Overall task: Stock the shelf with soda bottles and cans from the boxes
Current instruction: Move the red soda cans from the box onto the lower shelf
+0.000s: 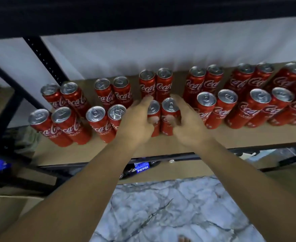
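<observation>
- The left hand (136, 122) has its grip curled round the left Coca-Cola can (154, 108), with the thumb in front and the fingers behind.
- The right hand (189, 124) grips the right Coca-Cola can (170, 106) the same way.
- Both cans are upright and touch each other. They seem to stand on the shelf (161, 148), in the front row, just in front of a back pair.
- I think the hands keep the two cans side by side so they go down as a pair. The other cans (98, 117) also stand in twos, with gaps between the pairs.
- The names on the cans face the front, likely so people can read them.
- A Pepsi bottle (142, 169) lies on the level below. What looks like a cardboard box (12, 212) sits low on the left, so there may be more to put out.
</observation>
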Demonstrator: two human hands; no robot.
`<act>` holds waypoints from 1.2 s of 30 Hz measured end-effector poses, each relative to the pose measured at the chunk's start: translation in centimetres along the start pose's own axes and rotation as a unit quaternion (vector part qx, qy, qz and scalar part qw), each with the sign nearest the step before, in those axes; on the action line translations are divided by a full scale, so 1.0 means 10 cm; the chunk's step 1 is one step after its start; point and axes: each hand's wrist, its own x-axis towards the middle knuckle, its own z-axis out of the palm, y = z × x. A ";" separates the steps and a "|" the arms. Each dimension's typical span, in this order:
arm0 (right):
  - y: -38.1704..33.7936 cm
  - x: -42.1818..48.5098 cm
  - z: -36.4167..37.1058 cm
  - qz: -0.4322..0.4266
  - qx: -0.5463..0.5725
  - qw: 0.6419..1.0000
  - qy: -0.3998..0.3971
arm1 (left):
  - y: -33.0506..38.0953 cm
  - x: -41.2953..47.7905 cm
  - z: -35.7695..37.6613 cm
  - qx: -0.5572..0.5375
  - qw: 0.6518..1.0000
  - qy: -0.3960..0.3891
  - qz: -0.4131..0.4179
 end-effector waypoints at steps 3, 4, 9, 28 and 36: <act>0.01 -0.01 -0.03 0.004 0.000 1.000 -0.019 | -0.06 -0.02 -0.04 -0.007 1.000 -0.015 0.004; 0.00 -0.02 -0.04 0.005 0.000 1.000 -0.023 | -0.06 -0.03 -0.05 -0.008 1.000 -0.018 0.006; -0.04 -0.05 -0.08 0.005 -0.005 0.999 -0.034 | -0.06 -0.05 -0.08 0.002 0.999 -0.032 0.018; -0.54 1.22 -0.32 0.033 -0.157 0.981 -0.106 | 0.20 1.22 -0.51 0.209 0.974 0.016 0.090; -0.34 1.32 -0.27 -0.015 -0.178 0.982 -0.061 | 0.11 1.41 -0.49 0.216 0.971 -0.020 0.096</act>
